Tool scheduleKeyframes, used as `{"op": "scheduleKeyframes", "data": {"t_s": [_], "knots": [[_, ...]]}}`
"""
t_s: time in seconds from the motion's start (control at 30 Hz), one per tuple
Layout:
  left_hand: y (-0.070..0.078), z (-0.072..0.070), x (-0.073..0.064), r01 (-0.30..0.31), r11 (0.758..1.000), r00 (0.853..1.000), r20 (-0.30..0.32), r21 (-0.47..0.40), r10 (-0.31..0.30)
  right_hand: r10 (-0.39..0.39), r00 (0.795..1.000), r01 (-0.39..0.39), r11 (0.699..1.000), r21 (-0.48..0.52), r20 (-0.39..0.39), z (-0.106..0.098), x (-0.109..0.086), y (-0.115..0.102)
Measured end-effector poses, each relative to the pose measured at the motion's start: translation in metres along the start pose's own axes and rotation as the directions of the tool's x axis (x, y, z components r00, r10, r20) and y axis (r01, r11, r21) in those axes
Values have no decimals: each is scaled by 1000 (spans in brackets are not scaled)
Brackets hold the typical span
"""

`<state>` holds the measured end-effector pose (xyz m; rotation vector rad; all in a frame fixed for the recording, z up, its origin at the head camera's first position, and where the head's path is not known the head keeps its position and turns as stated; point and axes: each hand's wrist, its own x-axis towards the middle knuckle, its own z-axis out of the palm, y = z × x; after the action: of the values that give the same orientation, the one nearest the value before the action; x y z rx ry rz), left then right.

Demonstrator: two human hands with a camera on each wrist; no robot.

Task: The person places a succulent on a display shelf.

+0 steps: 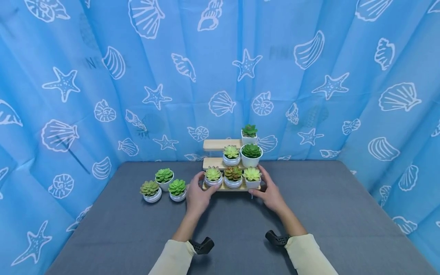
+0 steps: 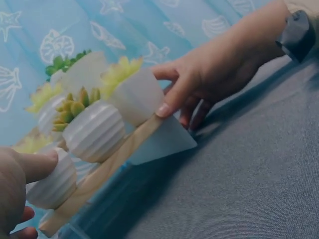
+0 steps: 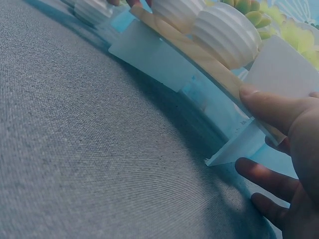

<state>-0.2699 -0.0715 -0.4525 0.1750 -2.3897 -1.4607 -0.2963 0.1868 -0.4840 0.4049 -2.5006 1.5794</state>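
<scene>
Between the two hands is a tiered stand (image 1: 220, 144) with six potted succulents (image 1: 233, 174); the left hand (image 1: 198, 196) curls round the leftmost front pot (image 1: 213, 181), the right hand (image 1: 273, 194) grips the right end of the lowest board (image 3: 202, 56). The stand looks light and stiff, its translucent supports (image 3: 154, 57) perhaps brittle and the smooth pots apt to slide, so the board's ends seem the surest hold. Beyond the hands, faint letters (image 1: 91, 63) on the blue curtain (image 1: 213, 82) appear to read "PINE".

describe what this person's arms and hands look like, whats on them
Both arms have cream long sleeves. A black angular device sits at each wrist, by the cuff. The left hand and right hand are ungloved, with no visible rings or markings.
</scene>
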Motion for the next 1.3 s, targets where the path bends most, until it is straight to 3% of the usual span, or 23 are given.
{"op": "scheduleKeyframes", "data": {"t_s": [0.37, 0.67, 0.9, 1.17, 1.3], "knots": [[-1, -19, -10, -82, 995, 996, -43, -57, 80, 17, 1000, -17, 1000, 9, 6, 1, 0, -1], [-2, -30, -20, -201, 977, 975, -111, -65, 193, 31, 999, -31, 999, -9, 7, -1, 2, 1], [-14, -44, -19, -281, 958, 941, -215, -63, 262, 28, 1000, -28, 1000, -3, 8, 0, 2, 0], [-29, -60, -18, -372, 928, 880, -311, 22, 360, 28, 999, -28, 1000, 9, 16, 0, 0, -2], [-34, -65, -20, -370, 929, 874, -328, 27, 358, 29, 999, -30, 1000, 8, 15, 0, 1, -1]]}}
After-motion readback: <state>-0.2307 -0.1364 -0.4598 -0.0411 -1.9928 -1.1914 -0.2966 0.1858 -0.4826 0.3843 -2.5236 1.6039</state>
